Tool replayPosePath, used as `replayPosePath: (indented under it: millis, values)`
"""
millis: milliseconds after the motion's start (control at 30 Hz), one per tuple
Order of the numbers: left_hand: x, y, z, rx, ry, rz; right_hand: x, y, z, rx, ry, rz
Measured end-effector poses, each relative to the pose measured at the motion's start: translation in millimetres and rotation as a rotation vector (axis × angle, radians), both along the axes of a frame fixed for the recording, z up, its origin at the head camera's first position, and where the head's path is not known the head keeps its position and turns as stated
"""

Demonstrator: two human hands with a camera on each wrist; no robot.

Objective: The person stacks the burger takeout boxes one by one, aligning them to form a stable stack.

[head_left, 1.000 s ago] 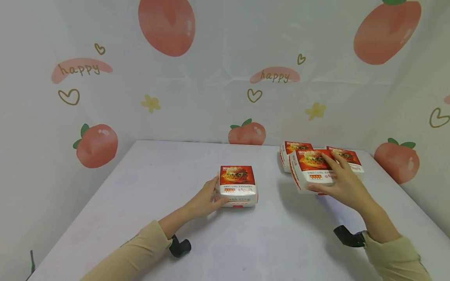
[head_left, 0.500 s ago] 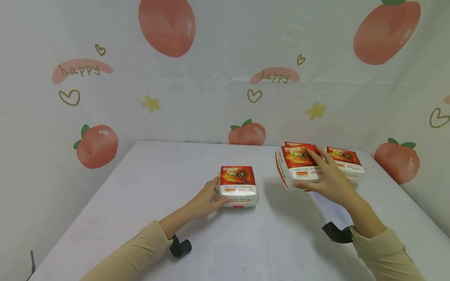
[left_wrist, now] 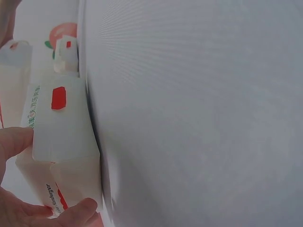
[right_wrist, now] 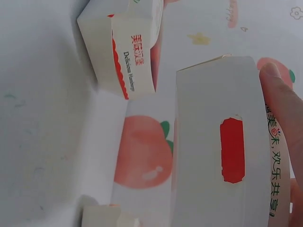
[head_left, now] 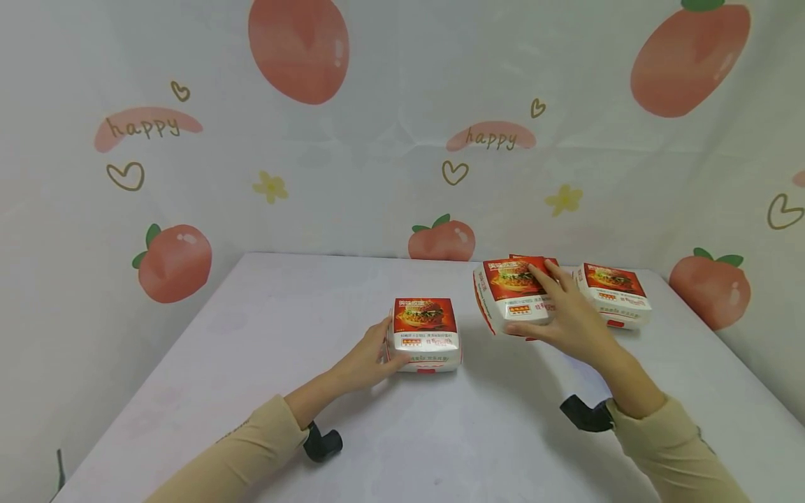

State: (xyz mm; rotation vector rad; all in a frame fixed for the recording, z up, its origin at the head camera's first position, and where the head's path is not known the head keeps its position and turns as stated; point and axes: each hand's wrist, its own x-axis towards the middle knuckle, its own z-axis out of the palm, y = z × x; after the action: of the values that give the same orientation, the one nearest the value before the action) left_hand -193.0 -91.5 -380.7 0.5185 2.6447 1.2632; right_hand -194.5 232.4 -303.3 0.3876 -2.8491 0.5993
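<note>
Behind everything, a white backdrop (head_left: 365, 181) printed with peaches, hearts, flowers and the word "happy" is hanging, and before it a pale desk (head_left: 490, 454) is being partly darkened by the shadows of two arms. Tan sleeves (head_left: 235, 454) are being worn on both forearms. By the right hand (head_left: 572, 318) a white-and-red burger box, the raised box (head_left: 512, 297), is being grasped, its top being touched by the fingers and its lower front by the thumb; it is being held clear of the desk, at a slight tilt. By the left hand (head_left: 361, 356) the near box (head_left: 424, 335) is being gripped at its left side, with the thumb being placed at the front; it is resting upright on the desk, left of the raised box and apart from it. To the right of the right hand, the far-right box (head_left: 613, 297) is standing on the desk. Behind the raised box, the rear box (head_left: 517, 256) is being mostly hidden; whether the two are touching cannot be told. Below each wrist, a black curved mount (head_left: 323, 441) is being carried. On the raised box, a small red tab (right_wrist: 232, 150) is being shown in the right wrist view
</note>
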Motion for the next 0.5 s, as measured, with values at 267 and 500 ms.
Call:
replayPosePath:
  millis: [267, 500]
  values:
    - [-0.1, 0, -1.1, -0.005, -0.002, 0.003, -1.1, -15, 1.0, -0.004, -0.005, 0.015]
    - [0.3, 0, -0.2, -0.003, 0.001, 0.002, -0.7, -26, 1.9, 0.035, -0.002, 0.008]
